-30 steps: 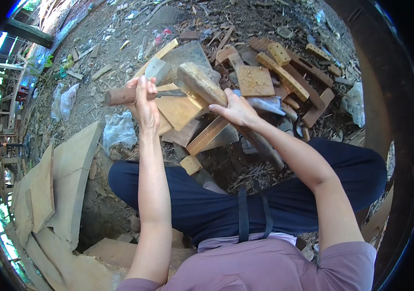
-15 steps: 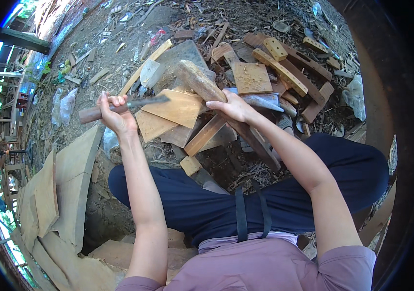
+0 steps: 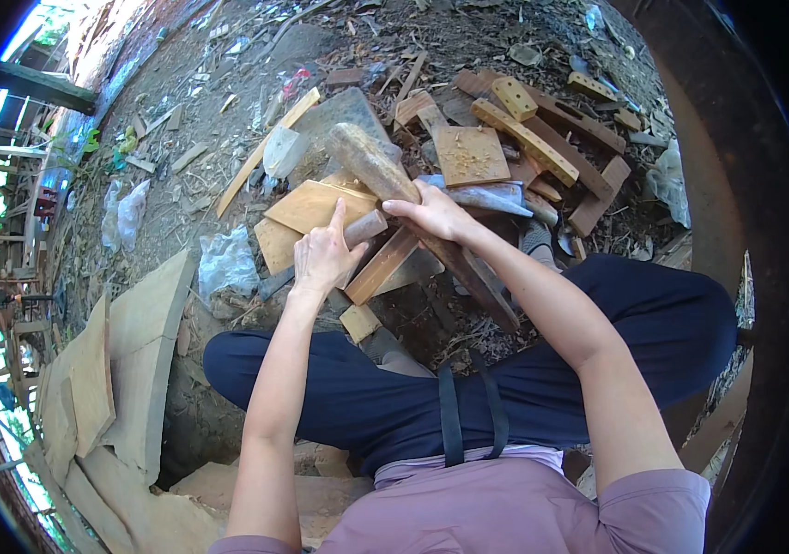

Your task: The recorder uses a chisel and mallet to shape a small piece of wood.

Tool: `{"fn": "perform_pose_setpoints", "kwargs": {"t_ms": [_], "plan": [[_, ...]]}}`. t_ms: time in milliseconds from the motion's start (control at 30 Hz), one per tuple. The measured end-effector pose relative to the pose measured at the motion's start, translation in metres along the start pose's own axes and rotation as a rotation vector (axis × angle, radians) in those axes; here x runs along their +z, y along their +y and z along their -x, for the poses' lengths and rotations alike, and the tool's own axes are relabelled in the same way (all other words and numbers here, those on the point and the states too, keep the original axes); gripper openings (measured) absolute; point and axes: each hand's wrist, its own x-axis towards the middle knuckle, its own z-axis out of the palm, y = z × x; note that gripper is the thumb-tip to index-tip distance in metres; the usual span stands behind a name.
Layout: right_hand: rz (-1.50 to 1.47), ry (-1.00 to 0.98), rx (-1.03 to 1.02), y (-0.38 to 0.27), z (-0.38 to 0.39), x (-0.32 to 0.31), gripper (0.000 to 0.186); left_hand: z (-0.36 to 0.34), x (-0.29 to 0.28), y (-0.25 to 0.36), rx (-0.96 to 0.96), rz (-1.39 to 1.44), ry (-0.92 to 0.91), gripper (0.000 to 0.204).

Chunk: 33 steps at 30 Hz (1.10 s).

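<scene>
Two bare hands met over a heap of cut timber on littered dirt. The right hand point(image 3: 436, 212) was wrapped over a long, rounded length of wood point(image 3: 371, 166) that slanted from upper left down toward the person's lap, fingers curled down against its upper side. The left hand point(image 3: 321, 258) was closed around the wooden handle of a tool point(image 3: 365, 227), index finger stretched up along it; the handle's blunt end showed just right of the knuckles, close beside the rounded wood, and the tool's working end was hidden behind the hand. Beneath both lay flat yellowish boards point(image 3: 316, 208), and beyond them a square board with small holes point(image 3: 471, 155) and several darker strips with peg holes point(image 3: 528, 138). No box, bucket or basket showed; the only container-like things were crumpled clear plastic bags point(image 3: 224, 258) lying on the dirt to the left, contents impossible to make out. Pale slabs point(image 3: 140, 342) lay stacked at the lower left beside the person's dark-trousered knee.
</scene>
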Motion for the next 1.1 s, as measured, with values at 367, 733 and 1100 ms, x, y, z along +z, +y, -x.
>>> {"fn": "perform_pose_setpoints", "kwargs": {"t_ms": [367, 733, 1100], "plan": [[0.058, -0.124, 0.17, -0.005, 0.004, -0.005, 0.077, 0.009, -0.059, -0.051, 0.13, 0.713, 0.296, 0.033], [0.145, -0.072, 0.14, -0.014, 0.008, -0.003, 0.084, -0.033, -0.091, -0.007, 0.102, 1.754, 0.779, 0.016], [0.054, -0.13, 0.221, -0.017, 0.006, -0.009, 0.083, -0.04, -0.066, 0.008, 0.084, 1.674, 0.925, 0.023]]}}
